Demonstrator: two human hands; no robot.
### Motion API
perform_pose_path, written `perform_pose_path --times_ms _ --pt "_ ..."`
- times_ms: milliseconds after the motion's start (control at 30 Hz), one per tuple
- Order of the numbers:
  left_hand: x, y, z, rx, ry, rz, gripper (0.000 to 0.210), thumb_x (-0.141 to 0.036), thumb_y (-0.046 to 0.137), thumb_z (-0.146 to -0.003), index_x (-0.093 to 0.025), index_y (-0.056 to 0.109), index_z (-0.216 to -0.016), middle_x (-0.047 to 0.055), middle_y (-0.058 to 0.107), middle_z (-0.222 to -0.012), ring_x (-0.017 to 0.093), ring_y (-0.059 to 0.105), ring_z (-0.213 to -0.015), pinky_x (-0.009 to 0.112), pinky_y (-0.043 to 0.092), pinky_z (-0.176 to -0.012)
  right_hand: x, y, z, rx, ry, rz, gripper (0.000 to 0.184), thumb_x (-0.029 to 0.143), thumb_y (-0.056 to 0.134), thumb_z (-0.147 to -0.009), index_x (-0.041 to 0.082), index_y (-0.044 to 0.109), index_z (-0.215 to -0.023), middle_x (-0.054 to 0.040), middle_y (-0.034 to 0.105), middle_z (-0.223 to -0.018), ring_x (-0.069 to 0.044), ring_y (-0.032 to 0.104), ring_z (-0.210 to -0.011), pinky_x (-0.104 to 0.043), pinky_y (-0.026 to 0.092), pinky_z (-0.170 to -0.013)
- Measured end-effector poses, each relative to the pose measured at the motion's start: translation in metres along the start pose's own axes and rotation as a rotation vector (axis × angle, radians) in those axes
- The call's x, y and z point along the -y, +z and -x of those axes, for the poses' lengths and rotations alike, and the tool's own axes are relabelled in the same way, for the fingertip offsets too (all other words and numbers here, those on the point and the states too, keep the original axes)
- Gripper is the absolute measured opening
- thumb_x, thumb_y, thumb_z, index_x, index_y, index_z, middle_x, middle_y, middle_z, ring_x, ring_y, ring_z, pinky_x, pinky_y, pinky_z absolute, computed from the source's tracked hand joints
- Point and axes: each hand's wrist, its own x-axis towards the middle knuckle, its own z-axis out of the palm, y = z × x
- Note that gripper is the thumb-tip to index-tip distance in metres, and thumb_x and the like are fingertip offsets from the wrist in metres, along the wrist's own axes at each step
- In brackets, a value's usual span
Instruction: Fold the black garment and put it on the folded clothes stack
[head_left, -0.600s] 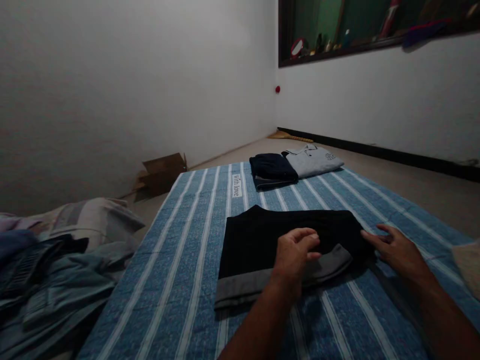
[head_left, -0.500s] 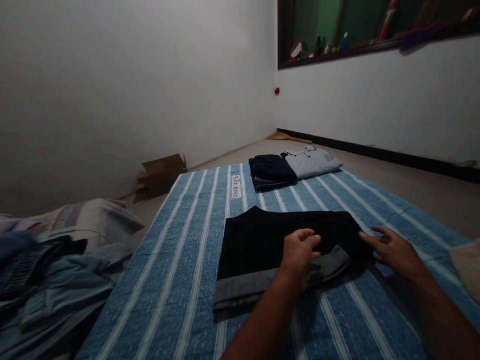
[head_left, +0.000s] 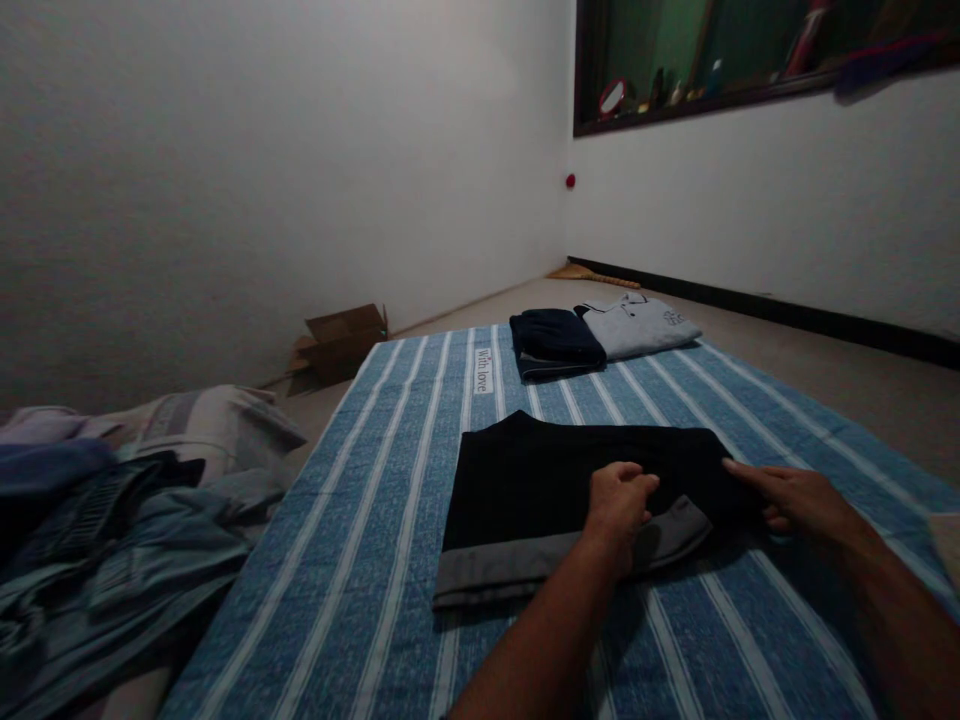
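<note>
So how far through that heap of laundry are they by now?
Done: a folded navy garment and a folded grey shirt lie at the far end of the striped sheet. In hand: the left hand and right hand rest on a black garment. Left: the unfolded pile beside the sheet.

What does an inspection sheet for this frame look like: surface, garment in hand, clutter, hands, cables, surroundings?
Surface: blue striped mattress on the floor.
Garment in hand: black garment with grey band, lying flat.
Clutter: folded navy garment and folded grey shirt side by side at the far end; heap of clothes beside the mattress.
Hands: left hand fingers curled on the garment near the grey band; right hand at its right edge, fingers extended.
Cables: nothing seen.
Surroundings: white walls, cardboard box, dark-framed window.
</note>
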Motion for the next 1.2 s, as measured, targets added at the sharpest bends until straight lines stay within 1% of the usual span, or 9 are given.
perform_pose_path --times_ms 100,267,433,600,767,867,1000,1100,1200 --pt "0.002 0.0 0.0 -0.004 -0.012 0.005 0.029 -0.017 0.064 -0.074 -0.013 0.064 -0.103 0.012 0.063 -0.108 0.022 0.058 -0.099 0.029 0.05 -0.07 0.002 0.0 0.002 0.028 -0.026 0.064 0.058 0.061 0.071 -0.057 0.01 0.067 -0.085 -0.005 0.06 -0.057 -0.018 0.054 -0.052 -0.028 0.042 -0.046" --pt "0.013 0.001 -0.009 -0.042 0.029 -0.014 0.039 -0.018 0.065 -0.073 -0.013 0.063 -0.111 0.013 0.064 -0.11 0.024 0.059 -0.101 0.03 0.049 -0.08 0.004 0.005 0.0 0.044 -0.086 0.084 0.081 0.056 0.075 -0.054 0.009 0.055 -0.118 -0.0077 0.066 -0.068 -0.025 0.063 -0.063 -0.032 0.048 -0.053" --pt "0.021 -0.005 -0.023 -0.123 0.145 -0.046 0.065 -0.02 0.068 -0.068 -0.017 0.049 -0.131 0.014 0.053 -0.13 0.028 0.049 -0.12 0.031 0.048 -0.087 0.003 0.014 0.006 0.007 -0.07 -0.085 0.085 0.045 0.08 -0.05 0.013 0.052 -0.124 -0.0115 0.068 -0.089 -0.026 0.066 -0.071 -0.033 0.052 -0.059" --pt "0.012 -0.016 -0.03 -0.033 0.098 -0.038 0.079 -0.021 0.066 -0.069 -0.017 0.034 -0.14 0.017 0.048 -0.134 0.03 0.05 -0.117 0.029 0.054 -0.066 0.005 0.019 0.022 -0.047 -0.131 -0.189 0.078 0.043 0.08 -0.051 0.014 0.056 -0.119 -0.0099 0.069 -0.089 -0.026 0.066 -0.071 -0.033 0.053 -0.059" --pt "0.002 -0.022 -0.032 -0.019 0.056 -0.032 0.078 -0.021 0.064 -0.069 -0.018 0.033 -0.141 0.016 0.047 -0.133 0.028 0.058 -0.102 0.025 0.053 -0.053 0.008 0.02 0.027 -0.095 -0.188 -0.199 0.075 0.045 0.081 -0.05 0.014 0.059 -0.115 -0.0099 0.068 -0.092 -0.027 0.066 -0.076 -0.033 0.053 -0.062" --pt "0.001 -0.025 -0.022 -0.014 0.051 -0.01 0.074 -0.023 0.064 -0.071 -0.017 0.036 -0.139 0.017 0.044 -0.135 0.03 0.056 -0.106 0.025 0.053 -0.052 0.013 0.019 0.03 -0.149 -0.236 -0.178 0.072 0.046 0.08 -0.05 0.013 0.062 -0.111 -0.0093 0.068 -0.09 -0.027 0.066 -0.077 -0.033 0.053 -0.063" --pt "0.005 -0.03 0.008 0.036 0.005 -0.001 0.073 -0.024 0.064 -0.069 -0.017 0.039 -0.137 0.018 0.035 -0.141 0.035 0.05 -0.114 0.029 0.055 -0.052 0.02 0.019 0.036 -0.206 -0.296 -0.136 0.068 0.048 0.079 -0.05 0.014 0.064 -0.107 -0.0078 0.068 -0.087 -0.026 0.065 -0.077 -0.034 0.053 -0.065" --pt "0.011 -0.033 0.027 0.033 -0.009 0.0 0.068 -0.025 0.064 -0.069 -0.016 0.043 -0.134 0.018 0.04 -0.139 0.033 0.052 -0.111 0.029 0.054 -0.054 0.025 0.021 0.041 -0.226 -0.323 -0.124 0.067 0.051 0.077 -0.05 0.015 0.065 -0.106 -0.0066 0.068 -0.085 -0.026 0.065 -0.076 -0.034 0.052 -0.064" --pt "0.015 -0.033 0.033 -0.014 -0.008 0.007 0.063 -0.024 0.063 -0.07 -0.015 0.047 -0.13 0.018 0.047 -0.133 0.031 0.055 -0.107 0.028 0.054 -0.056 0.033 0.023 0.048 -0.269 -0.327 -0.104 0.067 0.051 0.077 -0.048 0.016 0.066 -0.104 -0.0057 0.067 -0.082 -0.026 0.065 -0.074 -0.033 0.051 -0.061"
